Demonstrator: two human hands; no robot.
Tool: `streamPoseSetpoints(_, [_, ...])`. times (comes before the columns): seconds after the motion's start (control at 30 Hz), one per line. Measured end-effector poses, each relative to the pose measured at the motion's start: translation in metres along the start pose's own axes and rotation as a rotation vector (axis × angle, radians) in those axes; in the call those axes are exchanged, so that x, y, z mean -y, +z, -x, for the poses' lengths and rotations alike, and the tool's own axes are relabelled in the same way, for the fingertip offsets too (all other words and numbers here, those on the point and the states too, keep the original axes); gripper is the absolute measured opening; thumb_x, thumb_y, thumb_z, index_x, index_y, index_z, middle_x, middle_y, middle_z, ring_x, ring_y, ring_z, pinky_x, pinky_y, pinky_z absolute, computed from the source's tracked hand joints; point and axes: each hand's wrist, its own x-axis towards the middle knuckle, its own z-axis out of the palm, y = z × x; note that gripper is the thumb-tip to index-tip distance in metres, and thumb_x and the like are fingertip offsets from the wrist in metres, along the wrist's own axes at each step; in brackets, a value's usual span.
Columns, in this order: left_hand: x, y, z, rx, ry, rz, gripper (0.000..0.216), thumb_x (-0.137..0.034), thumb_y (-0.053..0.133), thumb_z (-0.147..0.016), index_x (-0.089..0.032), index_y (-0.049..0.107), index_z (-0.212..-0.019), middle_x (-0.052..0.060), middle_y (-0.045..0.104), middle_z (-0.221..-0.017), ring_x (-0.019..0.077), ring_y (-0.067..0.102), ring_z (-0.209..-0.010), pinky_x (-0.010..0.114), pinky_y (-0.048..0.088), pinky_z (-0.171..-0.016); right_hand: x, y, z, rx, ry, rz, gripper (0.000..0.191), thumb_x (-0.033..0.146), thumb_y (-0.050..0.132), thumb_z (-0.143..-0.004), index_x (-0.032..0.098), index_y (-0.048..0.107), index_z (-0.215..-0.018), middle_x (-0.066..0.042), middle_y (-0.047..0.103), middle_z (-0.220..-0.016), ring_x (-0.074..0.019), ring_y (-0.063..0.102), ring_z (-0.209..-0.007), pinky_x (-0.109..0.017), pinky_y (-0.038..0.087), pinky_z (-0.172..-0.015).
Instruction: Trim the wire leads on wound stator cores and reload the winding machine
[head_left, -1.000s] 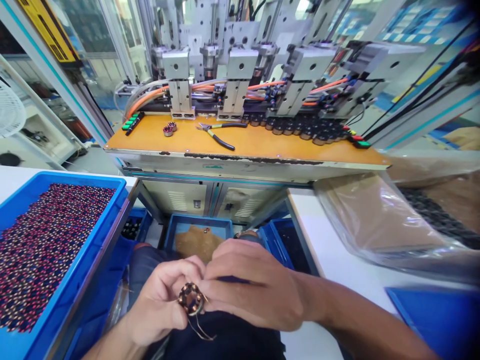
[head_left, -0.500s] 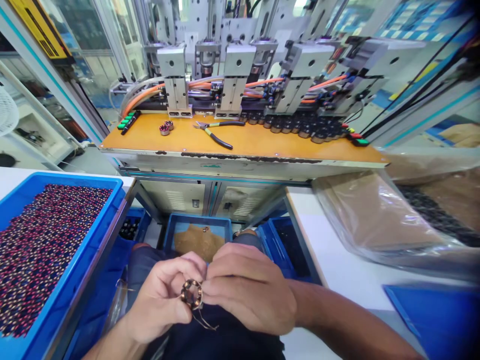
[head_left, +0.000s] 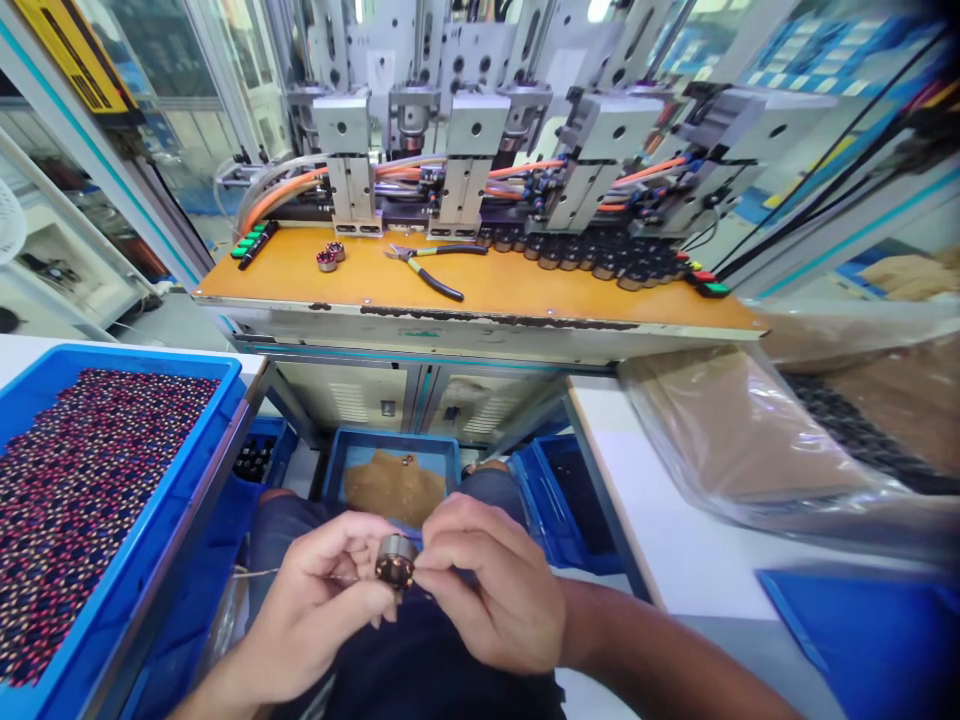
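Observation:
A small ring-shaped motor stator (head_left: 395,562) with copper windings and a metal rim is held over my lap. My left hand (head_left: 322,590) is closed round its left side, thumb below and fingers behind. My right hand (head_left: 491,585) is closed in a pinch, thumb and forefinger touching the stator's right edge; whether a wire lies between those fingertips is hidden. A thin wire (head_left: 259,574) shows to the left, behind my left hand.
On my left, a blue tray (head_left: 229,375) holds many wound stators. Cutting pliers (head_left: 431,275), two stators (head_left: 328,259) and several dark cylindrical parts (head_left: 600,262) lie on the orange bench (head_left: 517,290) below the machine. A plastic-wrapped carton (head_left: 697,430) sits at right.
The stator has been turned, so its outer metal side now shows rather than its open ring. The wire ends hanging below it are no longer visible there. My right hand has shifted slightly left.

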Motion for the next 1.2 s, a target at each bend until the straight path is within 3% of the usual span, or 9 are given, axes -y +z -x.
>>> streamPoseSetpoints(0.17, [0.007, 0.002, 0.0, -0.076, 0.123, -0.038, 0.029, -0.016, 0.062, -0.091, -0.032, 0.066, -0.116, -0.001, 0.068, -0.081, 0.0102, 0.067, -0.07, 0.019, 0.056, -0.064, 0.006, 0.0, 0.0, -0.033, 0.041, 0.154, 0.008, 0.008, 0.056, -0.088, 0.014, 0.06, -0.084, -0.004, 0.063, -0.074, -0.0104, 0.06, -0.066, -0.02, 0.052, -0.062])
streamPoseSetpoints(0.37, [0.005, 0.001, -0.001, 0.015, 0.223, 0.09, 0.03, -0.013, 0.076, -0.08, -0.028, 0.073, -0.106, 0.004, 0.06, -0.123, 0.0128, 0.069, -0.085, 0.025, 0.057, -0.079, 0.006, -0.004, 0.002, 0.008, 0.088, 0.151, 0.012, 0.005, 0.055, -0.086, 0.016, 0.06, -0.087, -0.004, 0.063, -0.075, -0.011, 0.062, -0.067, -0.022, 0.054, -0.061])
streamPoseSetpoints(0.5, [0.008, -0.001, -0.002, 0.076, 0.272, 0.282, 0.021, -0.018, 0.082, -0.074, -0.024, 0.071, -0.091, 0.002, 0.068, -0.11, 0.0194, 0.065, -0.109, 0.032, 0.05, -0.1, 0.005, -0.005, 0.002, 0.022, 0.029, 0.093, 0.009, 0.006, 0.056, -0.087, 0.014, 0.058, -0.088, -0.004, 0.061, -0.076, -0.0113, 0.061, -0.066, -0.023, 0.054, -0.06])
streamPoseSetpoints(0.57, [0.01, -0.002, -0.004, 0.088, 0.241, 0.372, 0.029, -0.027, 0.084, -0.072, -0.026, 0.069, -0.097, 0.001, 0.07, -0.109, 0.0217, 0.061, -0.117, 0.036, 0.046, -0.105, 0.003, -0.004, 0.003, 0.017, -0.028, 0.066, 0.007, 0.008, 0.054, -0.09, 0.013, 0.058, -0.088, -0.005, 0.061, -0.075, -0.0117, 0.06, -0.066, -0.024, 0.054, -0.061])
streamPoseSetpoints(0.67, [0.008, -0.002, -0.006, 0.116, 0.046, 0.307, 0.043, -0.045, 0.077, -0.078, -0.023, 0.066, -0.113, 0.006, 0.068, -0.111, 0.0192, 0.063, -0.106, 0.029, 0.049, -0.095, 0.0, -0.003, 0.006, -0.002, -0.098, 0.062, 0.009, 0.011, 0.051, -0.093, 0.013, 0.059, -0.089, -0.005, 0.06, -0.075, -0.0127, 0.06, -0.068, -0.025, 0.054, -0.06])
streamPoseSetpoints(0.8, [0.002, 0.0, -0.006, 0.165, -0.139, 0.106, 0.03, -0.043, 0.064, -0.09, -0.018, 0.063, -0.106, 0.001, 0.064, -0.079, 0.0097, 0.061, -0.071, 0.02, 0.048, -0.068, -0.002, -0.005, 0.006, 0.044, -0.141, 0.095, 0.011, 0.011, 0.051, -0.093, 0.011, 0.06, -0.086, -0.005, 0.059, -0.073, -0.0125, 0.059, -0.065, -0.025, 0.052, -0.058])
streamPoseSetpoints(1.0, [0.003, 0.006, -0.004, -0.006, 0.057, 0.143, 0.016, -0.017, 0.066, -0.089, -0.023, 0.062, -0.103, -0.001, 0.065, -0.085, 0.0101, 0.067, -0.072, 0.021, 0.051, -0.066, 0.002, -0.006, 0.003, 0.03, -0.016, 0.261, 0.008, 0.009, 0.056, -0.088, 0.015, 0.059, -0.086, -0.004, 0.063, -0.074, -0.0117, 0.059, -0.063, -0.024, 0.051, -0.059])
streamPoseSetpoints(1.1, [0.005, 0.008, -0.006, -0.013, 0.169, 0.264, 0.022, -0.01, 0.077, -0.077, -0.021, 0.066, -0.092, 0.001, 0.065, -0.11, 0.0122, 0.07, -0.087, 0.025, 0.054, -0.08, 0.005, -0.006, -0.001, 0.038, 0.043, 0.247, 0.011, 0.007, 0.055, -0.088, 0.016, 0.06, -0.088, -0.003, 0.063, -0.075, -0.0112, 0.061, -0.065, -0.022, 0.052, -0.058])
streamPoseSetpoints(1.2, [0.007, 0.01, -0.007, 0.01, 0.243, 0.448, 0.026, -0.014, 0.084, -0.07, -0.019, 0.063, -0.085, 0.003, 0.07, -0.108, 0.0204, 0.069, -0.106, 0.033, 0.051, -0.094, 0.008, -0.011, -0.003, 0.098, 0.006, 0.227, 0.012, 0.006, 0.053, -0.086, 0.016, 0.059, -0.089, -0.003, 0.064, -0.074, -0.0111, 0.063, -0.063, -0.022, 0.055, -0.059])
